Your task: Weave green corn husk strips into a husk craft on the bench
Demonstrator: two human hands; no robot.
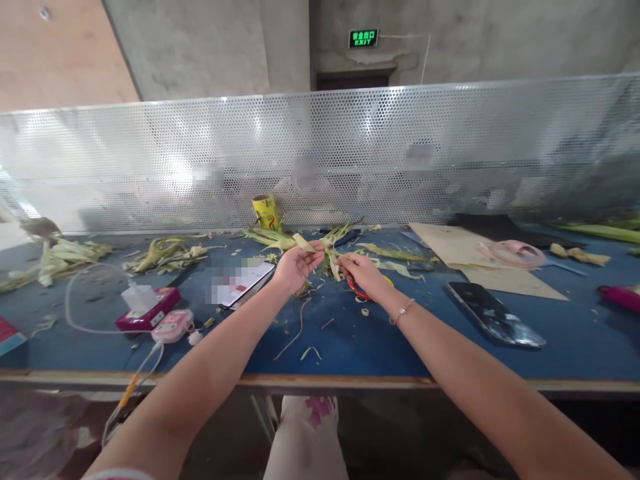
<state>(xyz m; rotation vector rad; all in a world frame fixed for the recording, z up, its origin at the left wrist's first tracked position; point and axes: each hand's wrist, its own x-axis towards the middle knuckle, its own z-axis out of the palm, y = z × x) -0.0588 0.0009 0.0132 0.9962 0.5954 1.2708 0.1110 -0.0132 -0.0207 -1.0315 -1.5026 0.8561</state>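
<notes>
My left hand [295, 265] is closed in a pinch on a pale green leaf strip [305, 242] over the blue table [350, 333]. My right hand [361, 272] is closed round red-handled scissors [356, 288], whose blade end sits at a bundle of green leaf strips [331, 257] between the two hands. A thin bracelet shows on my right wrist. Small cut leaf scraps [300, 327] lie on the table below the hands.
A phone [244, 280] lies left of my hands and another phone [493, 313] to the right. A pink power bank with white cable [150, 310], leaf piles [165, 253], a yellow cup [266, 212], a cardboard sheet [475, 257] and a pink tape roll [513, 253] sit around. A perforated metal screen [320, 153] backs the table.
</notes>
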